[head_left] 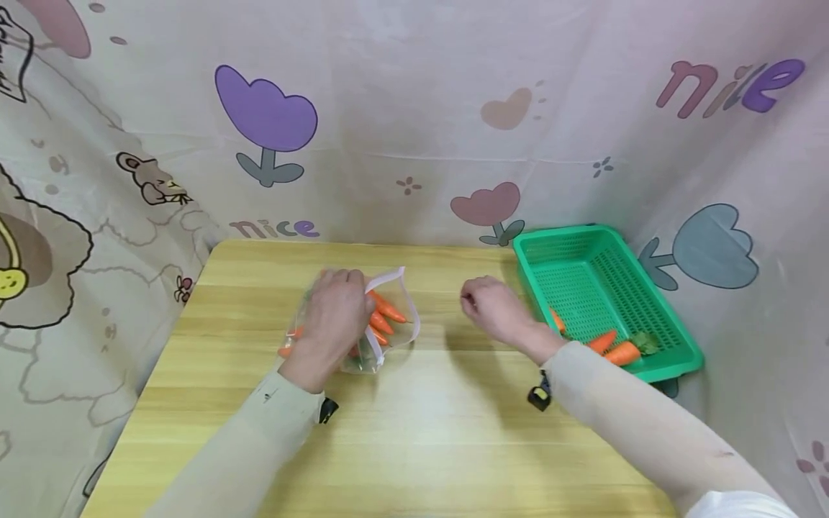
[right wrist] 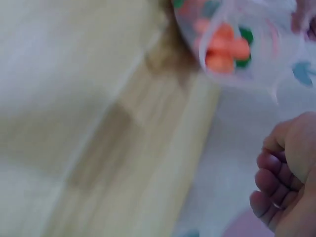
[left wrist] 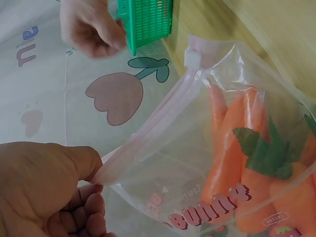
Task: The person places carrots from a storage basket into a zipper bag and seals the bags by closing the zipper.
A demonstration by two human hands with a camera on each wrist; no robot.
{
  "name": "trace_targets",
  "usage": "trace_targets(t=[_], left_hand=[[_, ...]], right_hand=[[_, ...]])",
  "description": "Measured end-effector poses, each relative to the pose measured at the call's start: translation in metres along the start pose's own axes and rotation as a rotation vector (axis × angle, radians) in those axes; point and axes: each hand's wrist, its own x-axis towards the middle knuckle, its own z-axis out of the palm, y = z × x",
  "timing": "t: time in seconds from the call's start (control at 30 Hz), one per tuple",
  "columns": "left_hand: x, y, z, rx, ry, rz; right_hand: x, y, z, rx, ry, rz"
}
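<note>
My left hand (head_left: 338, 311) pinches the edge of a clear zip bag (head_left: 363, 364) lying toward the left of the table. Inside the bag are several orange carrots (head_left: 388, 308), some with green tops. Its pinkish zip strip carries a white slider (left wrist: 192, 59) in the left wrist view, and the bag's mouth gapes toward the right. Between the bag and a green basket (head_left: 527, 266), my right hand (head_left: 495, 309) hovers above the table with loosely curled fingers and nothing in them. The right wrist view is blurred, but that palm looks bare.
Several carrots (head_left: 622, 353) lie in the near end of the basket, partly hidden by my right forearm. The wooden table (head_left: 421, 446) meets a printed curtain (head_left: 388, 144) at the back and sides. The basket stands at the table's right edge.
</note>
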Motion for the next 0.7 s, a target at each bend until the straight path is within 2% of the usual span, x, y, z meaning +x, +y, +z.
trace_targets(t=[0.1, 0.23, 0.37, 0.53, 0.6, 0.7], left_hand=[[-0.001, -0.001, -0.001, -0.053, -0.027, -0.022], [-0.001, -0.002, -0.002, -0.105, -0.055, -0.04], [-0.002, -0.003, -0.003, -0.116, -0.053, -0.044], [-0.001, -0.003, -0.002, -0.131, -0.063, -0.057], [-0.002, -0.002, -0.002, -0.132, -0.065, -0.06], [-0.002, -0.001, 0.0, -0.125, -0.06, -0.058]], right_hand=[[-0.016, 0.028, -0.025, -0.06, 0.011, -0.015], [-0.037, 0.065, -0.055, -0.133, 0.025, 0.021], [-0.056, 0.097, -0.076, -0.205, 0.055, 0.026], [-0.077, 0.129, -0.083, -0.269, 0.078, 0.015], [-0.084, 0.139, -0.082, -0.289, 0.056, 0.042], [-0.092, 0.15, -0.079, -0.32, -0.024, 0.117]])
